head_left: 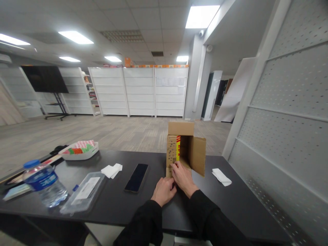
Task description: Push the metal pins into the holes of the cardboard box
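A cardboard box (171, 150) lies on the dark table (202, 205) with its open end facing me. One flap stands up at the top and another swings out on the right. A yellow and red printed strip (178, 145) shows at the left side of the opening. My right hand (183, 176) has bent fingers on the lower left of the opening, by the strip's lower end. Close beside it, my left hand (164, 190) is curled at the box's bottom left front edge, its fingertips partly hidden. Both hands seem to grip the cardboard there.
Left of the hands lie a phone (136, 177), folded white tissues (111, 170) and a clear plastic case (84, 193). Farther left are a water bottle (44, 184) and a white basket (81, 156) of colourful packets. Another tissue (221, 177) lies right, near a perforated panel (289, 109).
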The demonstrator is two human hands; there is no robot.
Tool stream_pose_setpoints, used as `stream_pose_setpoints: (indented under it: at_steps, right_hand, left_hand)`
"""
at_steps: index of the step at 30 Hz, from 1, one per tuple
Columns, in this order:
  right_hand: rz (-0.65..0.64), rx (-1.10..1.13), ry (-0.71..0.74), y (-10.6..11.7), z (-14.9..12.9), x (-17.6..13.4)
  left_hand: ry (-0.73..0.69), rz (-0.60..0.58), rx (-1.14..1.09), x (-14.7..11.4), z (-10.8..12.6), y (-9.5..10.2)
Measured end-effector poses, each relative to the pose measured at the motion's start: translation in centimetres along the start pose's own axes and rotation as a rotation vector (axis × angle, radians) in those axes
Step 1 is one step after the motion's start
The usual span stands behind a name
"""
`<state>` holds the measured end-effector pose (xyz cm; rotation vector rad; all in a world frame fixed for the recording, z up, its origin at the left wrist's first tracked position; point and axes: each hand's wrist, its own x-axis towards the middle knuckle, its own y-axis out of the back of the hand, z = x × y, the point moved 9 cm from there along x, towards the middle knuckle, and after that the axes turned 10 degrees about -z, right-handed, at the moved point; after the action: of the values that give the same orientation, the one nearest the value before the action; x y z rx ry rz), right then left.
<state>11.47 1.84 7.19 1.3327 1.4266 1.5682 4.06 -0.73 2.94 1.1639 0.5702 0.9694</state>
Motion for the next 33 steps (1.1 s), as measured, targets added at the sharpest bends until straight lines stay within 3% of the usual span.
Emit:
stream_pose_setpoints:
  at_steps: [26,33]
  right_hand:
    - [0.117,-0.056,0.072,-0.3,0.4,-0.2]
    - [0.056,-0.061,0.169,-0.7,-0.5,-0.5]
  left_hand:
    - [-0.009,0.019,-0.003,0.1,-0.1,-0.1]
    - [0.011,-0.004,-0.002,0.0,-0.1,0.0]
